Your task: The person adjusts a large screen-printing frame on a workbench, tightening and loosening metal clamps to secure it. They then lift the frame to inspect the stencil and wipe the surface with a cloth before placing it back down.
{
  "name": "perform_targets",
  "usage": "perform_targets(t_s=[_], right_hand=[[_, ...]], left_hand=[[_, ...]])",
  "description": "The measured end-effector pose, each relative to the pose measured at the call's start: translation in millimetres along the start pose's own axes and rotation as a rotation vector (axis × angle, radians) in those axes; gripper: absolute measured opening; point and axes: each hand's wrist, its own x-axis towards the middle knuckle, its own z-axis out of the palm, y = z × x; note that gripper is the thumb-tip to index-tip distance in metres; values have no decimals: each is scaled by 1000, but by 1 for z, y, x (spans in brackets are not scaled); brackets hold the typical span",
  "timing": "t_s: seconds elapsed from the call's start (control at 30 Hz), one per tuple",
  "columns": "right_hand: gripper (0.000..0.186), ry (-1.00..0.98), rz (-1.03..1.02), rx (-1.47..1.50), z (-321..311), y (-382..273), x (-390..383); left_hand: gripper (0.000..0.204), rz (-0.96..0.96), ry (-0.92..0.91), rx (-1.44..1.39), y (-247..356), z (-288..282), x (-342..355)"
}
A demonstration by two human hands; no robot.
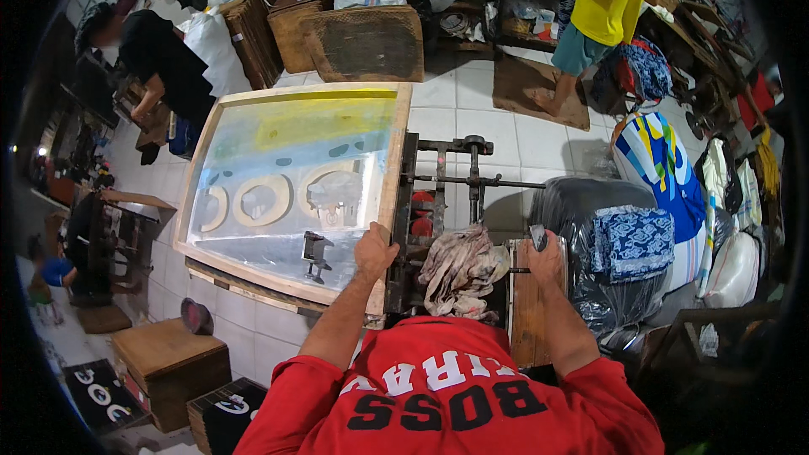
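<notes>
My left hand [376, 249] grips the right wooden edge of a screen-printing frame [395, 122]. Its mesh shows yellow, blue and pale patches with ring-like shapes. A small dark metal fitting [317, 254] rests on the lower part of the mesh. My right hand [543, 259] is closed on a small dark object [538, 238] that is too small to name, above a wooden board [529, 329]. A crumpled stained rag [459, 274] lies between my hands on the black metal press mechanism [474, 185].
Co-workers stand at back left [160, 67] and back right [611, 0]. Black plastic bundles [573, 295] with blue patterned cloth [632, 240] are at my right. Wooden boards [362, 42] lean at the back; a brown box [168, 345] sits at lower left on the tiled floor [455, 84].
</notes>
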Motion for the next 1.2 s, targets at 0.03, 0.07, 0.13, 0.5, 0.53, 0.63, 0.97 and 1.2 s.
perform_targets(t_s=[0.03,0.07,0.13,0.5,0.53,0.63,0.97,1.2], right_hand=[[50,-16,11,-19,0,0,0],[50,-43,2,-25,-1,0,1],[57,-74,-8,-59,-3,-2,4],[55,-54,-440,144,18,-118,49],[55,-91,-422,146,29,-136,53],[57,-229,-375,212,70,-186,64],[70,-570,-559,148,202,-281,125],[72,-732,-657,9,212,-310,144]], left_hand=[[59,-7,12,10,1,-1,0],[59,26,37,-3,1,-2,-1],[60,35,68,-40,1,-4,-1],[59,-28,41,-201,-2,-10,1],[59,-42,40,-224,-2,-10,1],[59,-64,18,-232,-2,-13,2],[59,-39,-99,-257,-9,-23,10],[63,-59,-109,-262,-11,-19,13]])
